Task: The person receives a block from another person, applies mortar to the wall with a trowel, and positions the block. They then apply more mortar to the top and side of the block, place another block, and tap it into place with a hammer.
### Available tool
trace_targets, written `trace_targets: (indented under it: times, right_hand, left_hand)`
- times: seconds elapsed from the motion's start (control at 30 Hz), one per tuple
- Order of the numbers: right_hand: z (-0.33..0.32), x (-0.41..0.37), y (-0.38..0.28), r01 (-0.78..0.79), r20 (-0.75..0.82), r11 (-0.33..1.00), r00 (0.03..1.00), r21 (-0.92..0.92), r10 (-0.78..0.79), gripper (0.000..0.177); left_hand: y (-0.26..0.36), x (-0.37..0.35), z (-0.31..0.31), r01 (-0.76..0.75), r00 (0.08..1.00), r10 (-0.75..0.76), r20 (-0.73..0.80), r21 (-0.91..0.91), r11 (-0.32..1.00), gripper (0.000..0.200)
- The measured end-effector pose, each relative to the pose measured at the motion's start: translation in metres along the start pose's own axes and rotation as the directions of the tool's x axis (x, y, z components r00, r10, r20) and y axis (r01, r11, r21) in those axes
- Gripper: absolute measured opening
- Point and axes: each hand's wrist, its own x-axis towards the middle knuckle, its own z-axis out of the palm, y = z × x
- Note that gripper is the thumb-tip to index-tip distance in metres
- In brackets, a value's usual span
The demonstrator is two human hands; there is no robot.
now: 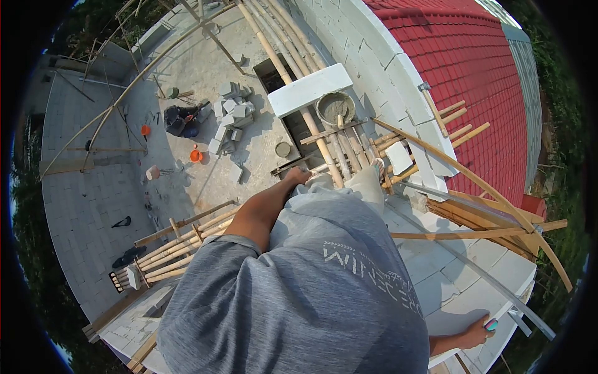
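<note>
My left hand (299,175) is at my knee, beside the bamboo poles (324,153), its fingers curled; what is in them, if anything, is hidden. At the lower right, my right hand (474,331) reaches out over the top of a pale block wall (461,274). It is closed around a small teal and pink object (491,325), too small to name. Ahead of my feet stands a round tub of wet mortar (336,108) with a handle sticking out. A long white block (310,90) lies across the bamboo beside the tub.
Far below on the concrete floor, another person (182,119) bends near a pile of grey blocks (232,117). An orange bucket (196,156) stands there. Bamboo railings (180,246) run at left. A metal bar (479,268) and wooden beams (498,233) cross at right, near a red tiled roof (461,75).
</note>
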Motion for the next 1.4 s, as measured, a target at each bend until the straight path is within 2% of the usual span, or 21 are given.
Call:
trace_targets:
  times: [0.07, 0.13, 0.37, 0.57, 0.6, 0.67, 0.7, 0.77, 0.83, 0.87, 0.9, 0.93, 0.97, 1.0, 1.03, 1.07, 1.17, 1.3, 1.37, 1.4]
  right_hand:
    - [0.001, -0.001, -0.001, -0.004, -0.007, 1.000, 1.000, 0.013, 0.004, 0.087]
    - [-0.003, -0.004, -0.002, 0.000, -0.006, 1.000, 1.000, 0.016, 0.001, 0.087]
    - [-0.002, 0.000, -0.001, -0.011, 0.014, 1.000, 1.000, 0.027, 0.010, 0.085]
    - [0.000, 0.001, 0.001, -0.008, 0.012, 1.000, 1.000, 0.022, 0.007, 0.087]
    - [-0.005, 0.000, 0.002, 0.006, 0.014, 1.000, 1.000, 0.030, -0.006, 0.089]
    - [-0.007, -0.003, 0.004, -0.007, 0.011, 1.000, 1.000, 0.024, 0.007, 0.091]
    - [-0.004, 0.001, 0.007, -0.001, 0.024, 1.000, 1.000, 0.032, 0.000, 0.091]
    - [-0.006, -0.004, 0.002, -0.001, 0.036, 0.999, 0.999, 0.049, 0.000, 0.091]
    - [-0.009, -0.009, -0.001, 0.002, 0.016, 0.999, 1.000, 0.037, -0.002, 0.089]
    - [-0.006, -0.007, 0.006, 0.008, -0.001, 1.000, 1.000, 0.015, -0.008, 0.088]
    - [-0.011, -0.009, 0.007, 0.002, 0.006, 1.000, 1.000, 0.016, -0.002, 0.086]
    - [-0.016, -0.014, 0.002, 0.009, 0.023, 1.000, 1.000, 0.026, -0.010, 0.085]
    - [-0.018, -0.016, -0.001, -0.006, 0.005, 0.999, 1.000, 0.033, 0.006, 0.084]
    - [-0.019, -0.019, -0.002, -0.012, -0.010, 0.999, 1.000, 0.044, 0.012, 0.083]
    - [-0.021, -0.020, -0.002, -0.041, -0.011, 0.999, 0.999, 0.030, 0.041, 0.083]
    - [-0.023, -0.022, -0.003, -0.024, 0.000, 0.999, 1.000, 0.036, 0.024, 0.083]
    - [-0.017, -0.019, -0.001, -0.009, -0.004, 0.999, 1.000, 0.050, 0.009, 0.083]
    - [-0.015, -0.020, 0.001, 0.005, -0.024, 0.998, 1.000, 0.061, -0.003, 0.083]
    - [-0.017, -0.020, 0.001, 0.011, -0.032, 0.998, 0.999, 0.067, -0.009, 0.083]
    - [-0.019, -0.021, -0.001, 0.002, -0.023, 0.998, 1.000, 0.062, 0.000, 0.083]
  left_hand:
    - [0.001, -0.001, -0.001, 0.001, 1.000, -0.001, -0.015, 0.012, 1.000, 0.044]
    - [0.005, -0.006, -0.004, 0.029, 1.000, -0.029, 0.002, -0.060, 0.998, 0.045]
    - [0.000, 0.000, -0.001, 0.048, 0.999, -0.048, 0.007, -0.062, 0.997, 0.045]
    - [0.004, -0.009, -0.008, 0.087, 0.996, -0.077, 0.045, -0.301, 0.950, 0.040]
    - [-0.008, 0.000, -0.004, 0.028, 0.997, -0.004, 0.082, -0.304, 0.952, 0.040]
    - [0.007, -0.016, -0.017, 0.114, 0.990, -0.079, 0.121, -0.319, 0.941, 0.038]
    - [0.008, -0.018, -0.016, 0.107, 0.988, -0.066, 0.139, -0.308, 0.945, 0.038]
    - [0.006, -0.019, -0.020, 0.091, 0.995, -0.078, 0.060, -0.258, 0.962, 0.038]
    - [0.024, -0.041, -0.031, 0.114, 0.993, -0.097, 0.060, -0.441, 0.890, 0.040]
    - [0.004, -0.022, -0.030, -0.073, 0.991, 0.100, 0.092, -0.267, 0.961, 0.040]
    - [-0.040, 0.027, -0.016, -0.014, 0.927, 0.150, 0.343, -0.369, 0.929, 0.037]
    - [-0.016, -0.001, -0.034, -0.275, 0.940, 0.292, 0.177, -0.115, 0.954, 0.034]
    - [-0.017, -0.012, -0.029, -0.419, 0.905, 0.426, -0.008, -0.192, 0.887, 0.035]
    - [-0.002, -0.023, -0.035, -0.438, 0.893, 0.449, 0.023, -0.180, 0.881, 0.035]
    - [0.017, -0.040, -0.045, -0.243, 0.965, 0.259, 0.031, -0.261, 0.934, 0.034]
    - [0.031, -0.051, -0.052, -0.034, 0.997, 0.053, 0.048, -0.337, 0.941, 0.034]
    - [0.038, -0.050, -0.059, -0.001, 0.992, 0.039, 0.121, -0.302, 0.953, 0.035]
    - [0.029, -0.040, -0.061, -0.063, 0.988, 0.096, 0.120, -0.259, 0.964, 0.035]
    - [-0.011, -0.012, -0.045, -0.373, 0.915, 0.399, 0.062, -0.245, 0.895, 0.039]
    - [-0.013, -0.011, -0.043, -0.374, 0.914, 0.400, 0.063, -0.244, 0.895, 0.039]
